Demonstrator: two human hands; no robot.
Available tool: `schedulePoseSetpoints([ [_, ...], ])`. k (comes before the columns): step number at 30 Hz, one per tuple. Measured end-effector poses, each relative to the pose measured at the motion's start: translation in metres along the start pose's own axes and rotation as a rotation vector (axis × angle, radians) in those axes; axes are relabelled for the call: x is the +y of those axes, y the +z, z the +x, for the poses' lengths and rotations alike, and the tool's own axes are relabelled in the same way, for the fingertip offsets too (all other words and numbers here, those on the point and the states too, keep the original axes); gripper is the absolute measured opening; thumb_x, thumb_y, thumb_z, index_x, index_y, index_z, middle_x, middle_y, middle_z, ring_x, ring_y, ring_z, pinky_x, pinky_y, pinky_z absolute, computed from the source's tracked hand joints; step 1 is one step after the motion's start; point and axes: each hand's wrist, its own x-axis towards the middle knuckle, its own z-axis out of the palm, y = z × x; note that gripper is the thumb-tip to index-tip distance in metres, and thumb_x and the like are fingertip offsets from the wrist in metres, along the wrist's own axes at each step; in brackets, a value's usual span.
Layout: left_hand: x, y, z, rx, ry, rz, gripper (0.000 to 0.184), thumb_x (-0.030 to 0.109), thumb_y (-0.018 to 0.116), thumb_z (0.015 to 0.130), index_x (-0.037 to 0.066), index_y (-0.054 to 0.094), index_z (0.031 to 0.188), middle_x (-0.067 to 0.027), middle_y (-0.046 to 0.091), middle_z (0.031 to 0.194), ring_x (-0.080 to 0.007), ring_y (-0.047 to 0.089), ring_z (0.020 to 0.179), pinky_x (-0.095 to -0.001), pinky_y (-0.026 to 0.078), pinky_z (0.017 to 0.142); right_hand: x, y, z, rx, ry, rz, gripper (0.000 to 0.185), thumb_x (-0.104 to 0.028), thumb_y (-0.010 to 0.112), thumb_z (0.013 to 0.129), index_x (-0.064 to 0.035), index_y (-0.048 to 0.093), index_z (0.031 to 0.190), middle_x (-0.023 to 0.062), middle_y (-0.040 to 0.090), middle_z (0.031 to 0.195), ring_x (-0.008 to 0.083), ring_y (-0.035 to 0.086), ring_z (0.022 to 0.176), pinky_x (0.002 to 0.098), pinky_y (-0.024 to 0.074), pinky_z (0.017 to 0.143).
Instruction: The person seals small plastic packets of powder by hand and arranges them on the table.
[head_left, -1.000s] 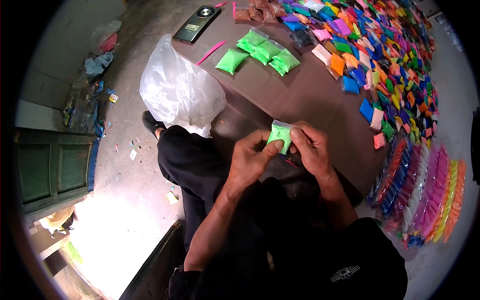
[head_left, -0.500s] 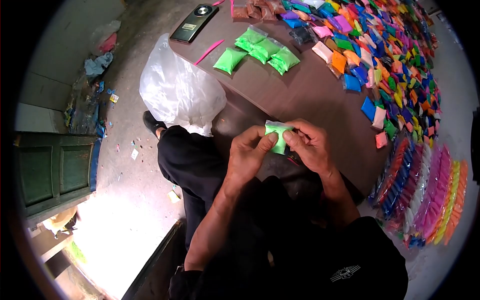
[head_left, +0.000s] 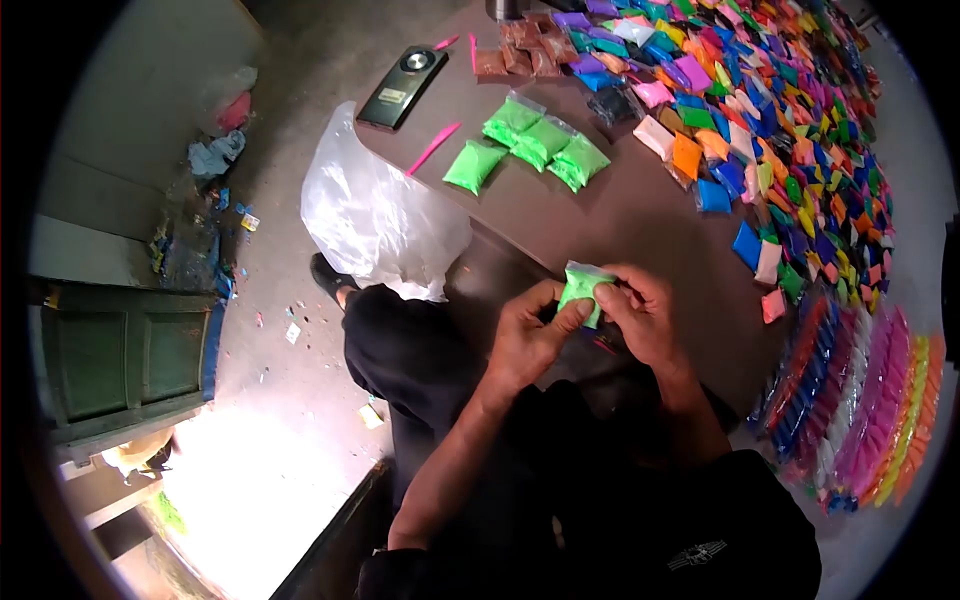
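Note:
A small clear packet of bright green clay-like material point(head_left: 580, 287) is pinched between my two hands, just over the near edge of the table. My left hand point(head_left: 532, 330) grips its left side, thumb across the front. On the right side my right hand point(head_left: 640, 312) has its thumb and fingers closed on the same packet. Farther up the table lie several similar green packets point(head_left: 541, 141), grouped close together. Left of them is a pink plastic stick point(head_left: 433, 148), lying flat near the table edge.
A dark phone point(head_left: 403, 88) lies at the table's left corner. Brown packets point(head_left: 518, 60) and a big heap of multicoloured packets point(head_left: 740, 110) cover the far and right side. Long bundled sleeves point(head_left: 850, 400) lie at right. A clear plastic bag point(head_left: 380, 220) hangs by the left edge.
The whole scene sits slightly right and lower as the head view shifts. Both hands keep hold of the green packet, which is tilted a little more now.

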Motion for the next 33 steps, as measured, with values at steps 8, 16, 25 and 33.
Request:
schedulePoseSetpoints([
  [8, 0.029, -0.003, 0.009, 0.094, -0.077, 0.036, 0.029, 0.022, 0.077, 0.097, -0.001, 0.07, 0.112, -0.0022, 0.07, 0.094, -0.0086, 0.062, 0.089, -0.0248, 0.05, 0.081, -0.004, -0.015, 0.01, 0.115, 0.026, -0.015, 0.021, -0.011, 0.065, 0.101, 0.0026, 0.067, 0.117, -0.0004, 0.066, 0.091, 0.0039, 0.058, 0.081, 0.0219, 0.0484, 0.072],
  [16, 0.065, -0.104, 0.078, 0.509, 0.375, 0.764, 0.018, 0.014, 0.077, 0.089, 0.002, 0.075, 0.103, -0.0141, 0.075, 0.092, -0.0241, 0.071, 0.081, -0.0353, 0.056, 0.075, -0.003, -0.039, 0.016, 0.305, 0.001, -0.324, 0.032, -0.011, 0.071, 0.096, 0.0011, 0.064, 0.125, 0.0021, 0.067, 0.103, 0.0068, 0.059, 0.093, 0.0247, 0.0493, 0.082],
  [25, 0.074, -0.169, 0.146, 0.46, 0.6, 1.166, 0.012, 0.011, 0.076, 0.086, 0.006, 0.073, 0.096, -0.0144, 0.069, 0.09, -0.0361, 0.067, 0.084, -0.0446, 0.054, 0.076, -0.002, -0.038, -0.009, 0.417, -0.388, -0.915, 0.049, -0.017, 0.083, 0.079, -0.0041, 0.068, 0.124, 0.0181, 0.064, 0.12, 0.0337, 0.067, 0.1, 0.0417, 0.0562, 0.085],
  [33, 0.104, -0.129, 0.115, 0.47, 0.35, 0.994, 0.011, 0.01, 0.06, 0.102, 0.001, 0.066, 0.1, -0.0144, 0.068, 0.078, -0.0239, 0.07, 0.069, -0.0378, 0.053, 0.064, -0.019, -0.031, -0.011, 0.264, -0.434, -1.009, 0.046, -0.02, 0.087, 0.073, -0.0099, 0.073, 0.115, 0.0108, 0.063, 0.124, 0.0318, 0.066, 0.105, 0.0399, 0.0561, 0.087],
])
